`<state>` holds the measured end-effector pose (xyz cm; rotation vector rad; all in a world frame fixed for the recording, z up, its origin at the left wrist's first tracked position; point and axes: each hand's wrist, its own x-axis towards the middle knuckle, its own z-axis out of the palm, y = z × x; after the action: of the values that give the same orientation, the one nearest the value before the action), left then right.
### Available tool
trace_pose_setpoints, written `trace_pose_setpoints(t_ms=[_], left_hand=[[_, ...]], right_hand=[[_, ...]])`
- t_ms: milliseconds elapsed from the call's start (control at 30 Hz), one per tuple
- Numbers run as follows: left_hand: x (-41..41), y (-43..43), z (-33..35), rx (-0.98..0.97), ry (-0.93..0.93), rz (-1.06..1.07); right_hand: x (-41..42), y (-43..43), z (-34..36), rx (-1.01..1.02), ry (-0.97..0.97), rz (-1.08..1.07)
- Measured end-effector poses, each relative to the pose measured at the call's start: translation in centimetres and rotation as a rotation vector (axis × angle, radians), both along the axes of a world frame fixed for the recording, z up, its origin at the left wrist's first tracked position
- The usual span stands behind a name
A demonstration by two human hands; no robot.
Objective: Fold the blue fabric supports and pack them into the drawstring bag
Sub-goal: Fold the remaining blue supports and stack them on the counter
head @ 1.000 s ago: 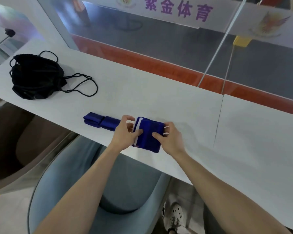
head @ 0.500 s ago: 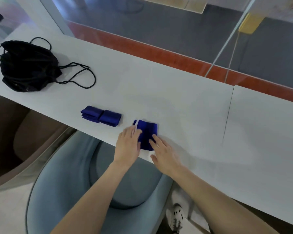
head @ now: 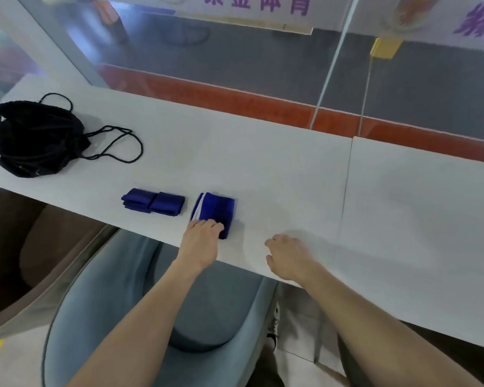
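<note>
A folded blue fabric support with a white stripe on its left side lies near the white table's front edge. My left hand rests on its near edge, fingertips touching the fabric. To the right, my right hand sits apart from the support at the table edge, fingers loosely curled and holding nothing. A second folded blue support lies just to the left. The black drawstring bag sits crumpled at the far left, its cords looped out to the right.
The white table runs left to right, with a seam to a second top on the right. A grey-blue chair stands below the front edge. A glass wall rises behind the table.
Both hands were pressing the striped support flat. My right hand has since come off it and moved right. My left hand has slid back to the near edge.
</note>
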<state>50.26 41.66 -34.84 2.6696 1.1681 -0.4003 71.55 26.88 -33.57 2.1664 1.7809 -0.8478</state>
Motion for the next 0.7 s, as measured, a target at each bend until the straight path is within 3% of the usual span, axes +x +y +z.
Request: trace_pose_setpoints(t_ms=[100,267,467,700], left_hand=[[4.2,-3.1,3.6,-0.1,0.092,-0.065],[13.4,-11.5,6.2,-0.163,0.286,-0.388],[23.7,-26.5,8.0,-0.047,0.298,-0.686],[28.0,-44.7,9.8,-0.015,0.305,-0.745]], right_hand=[[3.0,-5.1,1.4,-0.038,0.028,-0.142],[7.2,-19.2,3.3,-0.045,0.097,-0.49],[9.9,-40.0,5.8,0.006,0.056,-0.793],[14.0,-62.2,8.1,0.045,-0.008,-0.933]])
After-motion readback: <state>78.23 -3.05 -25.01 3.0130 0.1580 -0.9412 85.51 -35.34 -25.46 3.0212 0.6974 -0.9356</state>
